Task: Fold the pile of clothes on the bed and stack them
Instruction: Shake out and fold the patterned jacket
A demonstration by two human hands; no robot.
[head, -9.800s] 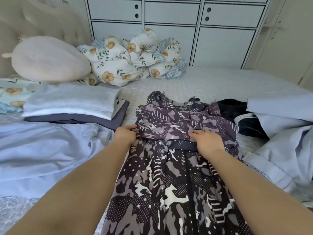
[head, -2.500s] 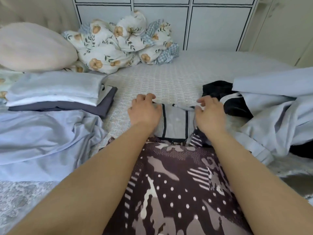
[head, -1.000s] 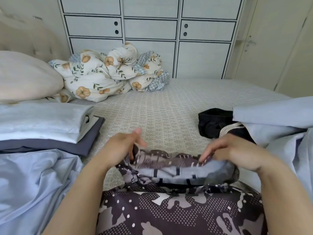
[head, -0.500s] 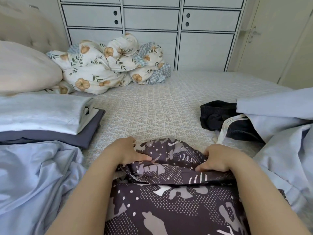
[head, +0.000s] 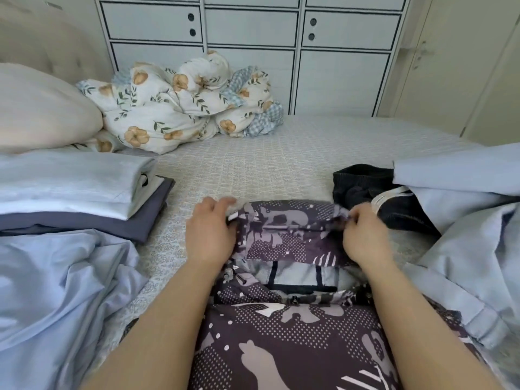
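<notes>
A dark purple camouflage-print garment (head: 289, 327) lies on the bed in front of me, its far end (head: 289, 229) doubled over so a strip of grey lining (head: 298, 274) shows. My left hand (head: 209, 235) grips the left edge of that folded end. My right hand (head: 363, 237) pinches its right corner. A stack of folded clothes (head: 70, 192), pale blue and white on dark grey, sits at the left. Unfolded light blue clothes (head: 464, 220) and a black garment (head: 363, 187) with a white strap lie at the right.
A loose light blue sheet (head: 56, 291) spreads at the near left. A beige pillow (head: 36, 108) and a bunched floral duvet (head: 183, 102) lie at the bed's head. White drawers (head: 253, 26) stand behind. Bare patterned bedspread (head: 267, 156) shows mid-bed.
Both hands have carried the garment's bunched top end forward and laid it flatter, exposing the grey lining strip below it. Earlier the garment lay full length; it is shorter now.
</notes>
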